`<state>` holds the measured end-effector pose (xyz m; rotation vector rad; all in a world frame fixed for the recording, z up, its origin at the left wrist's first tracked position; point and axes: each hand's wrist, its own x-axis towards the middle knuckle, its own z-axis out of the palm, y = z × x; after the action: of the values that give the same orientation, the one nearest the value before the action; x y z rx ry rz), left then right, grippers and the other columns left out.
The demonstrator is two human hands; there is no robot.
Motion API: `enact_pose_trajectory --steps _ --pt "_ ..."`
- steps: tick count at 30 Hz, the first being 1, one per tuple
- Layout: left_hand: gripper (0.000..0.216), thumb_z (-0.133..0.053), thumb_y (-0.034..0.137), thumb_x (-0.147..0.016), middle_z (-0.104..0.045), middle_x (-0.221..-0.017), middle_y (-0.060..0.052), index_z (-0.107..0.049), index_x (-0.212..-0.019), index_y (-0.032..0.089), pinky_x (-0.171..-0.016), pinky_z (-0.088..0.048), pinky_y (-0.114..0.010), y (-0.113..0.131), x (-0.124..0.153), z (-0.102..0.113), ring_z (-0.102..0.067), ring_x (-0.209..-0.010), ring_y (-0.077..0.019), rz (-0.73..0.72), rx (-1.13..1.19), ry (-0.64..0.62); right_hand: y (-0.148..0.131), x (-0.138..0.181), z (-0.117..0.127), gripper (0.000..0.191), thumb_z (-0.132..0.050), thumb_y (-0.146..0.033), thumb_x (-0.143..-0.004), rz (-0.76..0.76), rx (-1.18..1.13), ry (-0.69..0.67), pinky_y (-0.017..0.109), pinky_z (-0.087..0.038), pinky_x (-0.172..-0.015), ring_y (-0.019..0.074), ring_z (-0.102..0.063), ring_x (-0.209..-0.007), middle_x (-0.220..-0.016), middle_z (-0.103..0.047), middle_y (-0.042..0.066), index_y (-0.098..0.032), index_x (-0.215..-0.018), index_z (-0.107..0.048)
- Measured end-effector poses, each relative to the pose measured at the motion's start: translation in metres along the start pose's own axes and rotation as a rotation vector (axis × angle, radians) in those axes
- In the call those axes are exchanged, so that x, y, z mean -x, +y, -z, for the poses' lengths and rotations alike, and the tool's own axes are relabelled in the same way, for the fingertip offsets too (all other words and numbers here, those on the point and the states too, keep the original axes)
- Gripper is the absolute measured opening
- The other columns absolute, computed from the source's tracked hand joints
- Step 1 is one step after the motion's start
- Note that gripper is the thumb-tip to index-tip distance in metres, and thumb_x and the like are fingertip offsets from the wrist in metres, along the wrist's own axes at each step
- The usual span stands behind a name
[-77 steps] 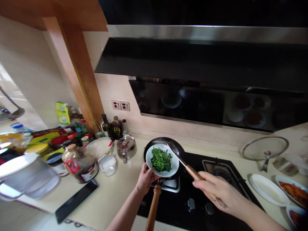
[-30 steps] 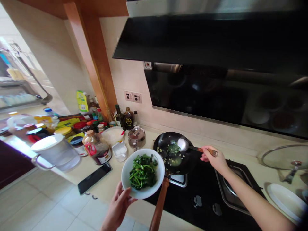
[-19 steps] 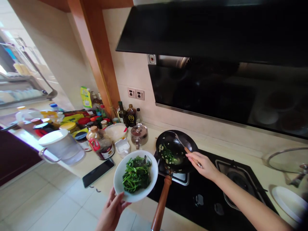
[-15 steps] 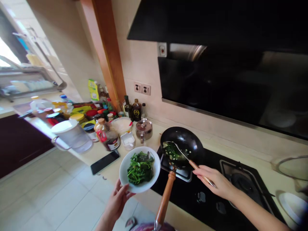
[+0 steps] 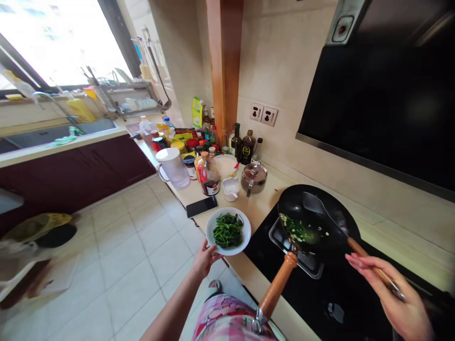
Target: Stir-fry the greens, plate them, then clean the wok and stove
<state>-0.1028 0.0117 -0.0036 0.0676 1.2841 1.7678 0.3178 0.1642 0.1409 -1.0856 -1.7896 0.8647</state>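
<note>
My left hand (image 5: 206,258) grips the near left rim of a white plate (image 5: 210,235) heaped with cooked leafy greens (image 5: 228,230). The plate is at the counter's front edge, beside the stove. My right hand (image 5: 387,279) is loosely around the wooden handle of a wok spatula (image 5: 356,247), its fingers fairly straight. The spatula's metal blade leans inside the far wall of a black wok (image 5: 343,215). Chopped garlic and bits of greens (image 5: 298,229) lie in the wok's bottom. The wok's wooden handle (image 5: 279,282) points toward me, untouched by either hand.
A phone (image 5: 202,207), a white seasoning box (image 5: 231,188), a lidded glass pot (image 5: 254,177) and a pitcher (image 5: 173,168) stand left of the black cooktop (image 5: 302,303). Several bottles and jars crowd behind them. The range hood (image 5: 384,104) overhangs the right.
The view has swung left, bringing the sink and window in. The spatula's blade has gone from the greens to the wok's far wall. My right hand's fingers have loosened; my left still holds the plate.
</note>
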Motion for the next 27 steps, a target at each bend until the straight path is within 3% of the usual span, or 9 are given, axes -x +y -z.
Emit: enact_pose_trajectory --steps 3,6,10,14,17,20,22,24,27 --pt "0.038 -0.066 0.005 -0.072 -0.068 -0.068 0.001 -0.051 -0.105 0.018 -0.056 -0.06 -0.026 -0.001 -0.003 -0.001 -0.064 -0.048 -0.0113 0.008 -0.021 0.029 -0.009 -0.01 -0.002 0.051 -0.056 -0.064 -0.078 -0.087 -0.239 -0.141 0.045 -0.052 -0.097 0.0337 -0.061 -0.114 -0.12 -0.066 0.014 -0.024 -0.111 -0.061" --pt "0.029 -0.07 0.006 -0.072 -0.068 -0.07 -0.001 -0.056 -0.095 0.016 -0.056 -0.06 -0.027 0.001 -0.005 0.001 -0.066 -0.051 -0.0123 0.027 -0.058 0.045 -0.019 -0.014 -0.005 0.05 -0.061 -0.063 -0.075 -0.217 -0.183 -0.187 0.044 -0.058 -0.085 0.0342 -0.065 -0.105 -0.111 -0.069 0.015 -0.022 -0.101 -0.065" --pt "0.032 -0.083 0.01 -0.063 -0.068 -0.065 -0.004 -0.059 -0.085 0.013 -0.056 -0.06 -0.025 0.009 -0.003 0.01 -0.068 -0.054 -0.0156 0.052 -0.167 0.068 -0.03 -0.016 -0.01 0.042 -0.071 -0.049 -0.067 -0.334 -0.033 -0.122 0.028 -0.053 -0.047 0.0222 -0.068 -0.071 -0.093 -0.068 0.009 -0.021 -0.096 -0.06" --pt "0.042 -0.087 0.033 -0.058 -0.055 -0.045 0.007 -0.053 -0.076 0.018 -0.035 -0.044 -0.016 0.009 0.02 0.002 -0.055 -0.036 -0.0104 -0.042 -0.284 0.145 -0.026 -0.023 -0.007 0.055 -0.067 -0.042 -0.069 -0.39 -0.018 -0.084 0.021 -0.041 -0.041 0.0116 -0.057 -0.055 -0.098 -0.069 0.006 -0.024 -0.119 -0.052" --pt "0.042 -0.082 0.048 -0.061 -0.058 -0.051 0.005 -0.057 -0.079 0.018 -0.039 -0.043 -0.016 -0.004 0.05 -0.039 -0.056 -0.043 -0.0099 -0.053 -0.402 -0.127 -0.008 -0.026 0.001 0.058 -0.068 -0.047 -0.069 -0.352 -0.041 -0.112 0.022 -0.04 -0.043 0.0157 -0.062 -0.065 -0.1 -0.069 0.009 -0.021 -0.12 -0.055" --pt "0.044 -0.074 0.053 -0.07 -0.068 -0.073 -0.005 -0.064 -0.091 0.017 -0.057 -0.053 -0.026 -0.025 0.073 -0.1 -0.067 -0.065 -0.0172 0.324 -0.434 -0.637 0.013 -0.025 0.024 0.057 -0.068 -0.048 -0.072 -0.301 -0.052 -0.227 0.024 -0.043 -0.044 0.0142 -0.06 -0.061 -0.104 -0.071 0.011 -0.019 -0.12 -0.059" --pt "0.048 -0.075 0.054 -0.069 -0.07 -0.079 -0.009 -0.065 -0.095 0.015 -0.06 -0.054 -0.031 -0.039 0.078 -0.138 -0.07 -0.07 -0.0223 0.543 -0.369 -0.882 0.024 -0.023 0.05 0.053 -0.066 -0.047 -0.074 -0.291 -0.007 -0.317 0.025 -0.046 -0.045 0.013 -0.059 -0.057 -0.108 -0.071 0.01 -0.021 -0.119 -0.062" --pt "0.048 -0.077 0.053 -0.066 -0.069 -0.074 -0.01 -0.065 -0.09 0.014 -0.057 -0.054 -0.033 -0.052 0.076 -0.166 -0.069 -0.065 -0.0234 0.663 -0.335 -0.95 0.031 -0.023 0.081 0.046 -0.067 -0.044 -0.073 -0.247 0.11 -0.364 0.029 -0.053 -0.052 0.018 -0.066 -0.068 -0.112 -0.071 0.008 -0.024 -0.114 -0.067" --pt "0.042 -0.081 0.05 -0.061 -0.056 -0.05 0.001 -0.058 -0.071 0.016 -0.039 -0.047 -0.024 -0.066 0.073 -0.189 -0.054 -0.04 -0.0124 0.694 -0.389 -0.838 0.039 -0.028 0.127 0.036 -0.066 -0.042 -0.074 -0.111 0.342 -0.376 0.041 -0.057 -0.082 0.0276 -0.068 -0.099 -0.113 -0.072 0.004 -0.03 -0.106 -0.072"
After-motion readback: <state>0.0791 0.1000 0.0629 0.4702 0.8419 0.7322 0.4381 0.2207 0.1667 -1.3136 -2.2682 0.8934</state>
